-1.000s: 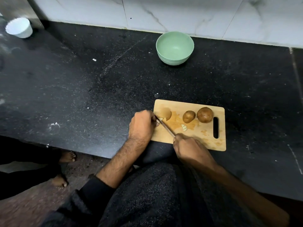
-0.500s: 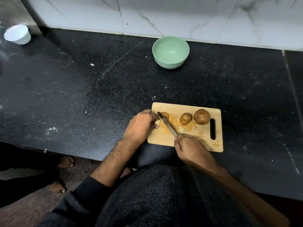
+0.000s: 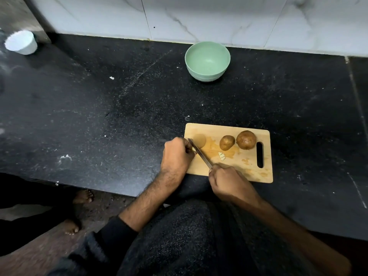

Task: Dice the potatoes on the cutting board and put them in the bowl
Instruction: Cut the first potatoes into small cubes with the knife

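Note:
A wooden cutting board (image 3: pixel 247 166) lies near the counter's front edge. On it rest two whole brown potatoes, a small one (image 3: pixel 227 142) and a larger one (image 3: pixel 246 139), plus a cut potato half (image 3: pixel 199 140) at the left end. My left hand (image 3: pixel 176 154) pins a pale potato piece against the board's left side; most of that piece is hidden under my fingers. My right hand (image 3: pixel 229 183) grips a knife (image 3: pixel 200 153) whose blade lies against the held piece. A few small cut bits (image 3: pixel 221 155) lie mid-board. The empty green bowl (image 3: pixel 207 60) stands farther back.
The black stone counter (image 3: pixel 119 116) runs to a white marble wall. A small white cup (image 3: pixel 21 42) stands at the far left. Another person's bare feet (image 3: pixel 83 196) are on the floor left of my lap.
The knife blade has moved slightly left onto the piece under my left hand, uncovering the potato half. The view has drifted, with the board lower in frame.

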Tool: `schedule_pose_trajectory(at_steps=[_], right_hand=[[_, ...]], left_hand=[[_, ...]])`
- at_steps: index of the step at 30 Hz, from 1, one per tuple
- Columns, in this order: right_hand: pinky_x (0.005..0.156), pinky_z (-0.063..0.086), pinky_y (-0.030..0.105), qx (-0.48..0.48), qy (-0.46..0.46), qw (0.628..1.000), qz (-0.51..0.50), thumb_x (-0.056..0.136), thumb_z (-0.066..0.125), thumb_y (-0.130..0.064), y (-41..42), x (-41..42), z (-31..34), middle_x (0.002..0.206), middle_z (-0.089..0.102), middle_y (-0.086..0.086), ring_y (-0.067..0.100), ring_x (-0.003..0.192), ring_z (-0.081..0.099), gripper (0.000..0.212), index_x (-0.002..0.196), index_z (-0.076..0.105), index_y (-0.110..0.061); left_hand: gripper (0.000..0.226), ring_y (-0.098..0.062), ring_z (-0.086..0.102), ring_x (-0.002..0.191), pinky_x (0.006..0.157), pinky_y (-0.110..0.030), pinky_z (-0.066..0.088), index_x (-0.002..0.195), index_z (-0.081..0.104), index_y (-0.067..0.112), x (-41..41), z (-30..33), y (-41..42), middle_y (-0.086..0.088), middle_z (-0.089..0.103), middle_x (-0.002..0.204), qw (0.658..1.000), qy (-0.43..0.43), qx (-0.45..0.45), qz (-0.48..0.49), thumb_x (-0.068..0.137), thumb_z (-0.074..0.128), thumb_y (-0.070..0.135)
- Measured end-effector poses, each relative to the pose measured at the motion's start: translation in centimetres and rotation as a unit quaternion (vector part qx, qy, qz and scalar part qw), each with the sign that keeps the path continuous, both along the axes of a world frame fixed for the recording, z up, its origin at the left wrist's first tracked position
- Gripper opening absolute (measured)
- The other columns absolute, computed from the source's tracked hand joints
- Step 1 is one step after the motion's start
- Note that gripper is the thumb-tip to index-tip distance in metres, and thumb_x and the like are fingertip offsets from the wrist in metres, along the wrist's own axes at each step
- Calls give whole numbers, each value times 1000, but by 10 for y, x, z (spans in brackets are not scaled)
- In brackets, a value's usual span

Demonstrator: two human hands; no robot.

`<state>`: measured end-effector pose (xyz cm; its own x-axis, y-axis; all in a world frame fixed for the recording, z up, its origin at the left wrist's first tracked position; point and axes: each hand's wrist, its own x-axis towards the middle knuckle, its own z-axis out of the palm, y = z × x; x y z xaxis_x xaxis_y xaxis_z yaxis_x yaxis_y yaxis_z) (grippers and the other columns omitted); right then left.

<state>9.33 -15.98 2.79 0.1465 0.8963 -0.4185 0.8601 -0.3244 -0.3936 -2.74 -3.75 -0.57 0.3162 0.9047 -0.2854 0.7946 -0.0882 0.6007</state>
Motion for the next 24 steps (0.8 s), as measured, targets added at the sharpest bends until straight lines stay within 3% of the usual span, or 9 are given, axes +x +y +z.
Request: schedule_pose_trajectory(at_steps=[4, 14, 19, 24], right_hand=[[82, 48, 35, 3, -9, 1000, 10, 104, 35, -30, -1, -1, -5, 107, 62, 5, 23, 95, 63, 27, 113, 54, -13], [72, 49, 38, 11, -44, 999, 11, 104, 30, -24, -3, -3, -12, 103, 68, 11, 30, 94, 67, 33, 126, 47, -6], [71, 44, 35, -21, -6, 1000, -10, 104, 29, -25, -2, -6, -16, 109, 67, 13, 30, 97, 66, 35, 131, 41, -6], [69, 42, 34, -10, -45, 999, -10, 104, 30, -22, -2, -8, -15, 110, 69, 13, 30, 98, 67, 38, 137, 37, -5]], left_hand=[[10, -22, 69, 80, 75, -37, 60, 78, 72, 26, 1, 3, 0, -1, 72, 81, 1000, 28, 4, -9, 82, 75, 17], [15, -31, 68, 93, 81, -42, 59, 97, 71, 17, 8, 10, 4, -9, 69, 95, 994, 86, 25, -58, 87, 63, 11], [12, -29, 69, 91, 80, -42, 60, 94, 73, 18, 6, 9, 6, -8, 71, 94, 995, 75, 16, -58, 85, 67, 12], [10, -28, 69, 90, 80, -43, 60, 90, 72, 23, 4, 9, 7, -4, 71, 93, 996, 68, 7, -62, 83, 70, 16]])
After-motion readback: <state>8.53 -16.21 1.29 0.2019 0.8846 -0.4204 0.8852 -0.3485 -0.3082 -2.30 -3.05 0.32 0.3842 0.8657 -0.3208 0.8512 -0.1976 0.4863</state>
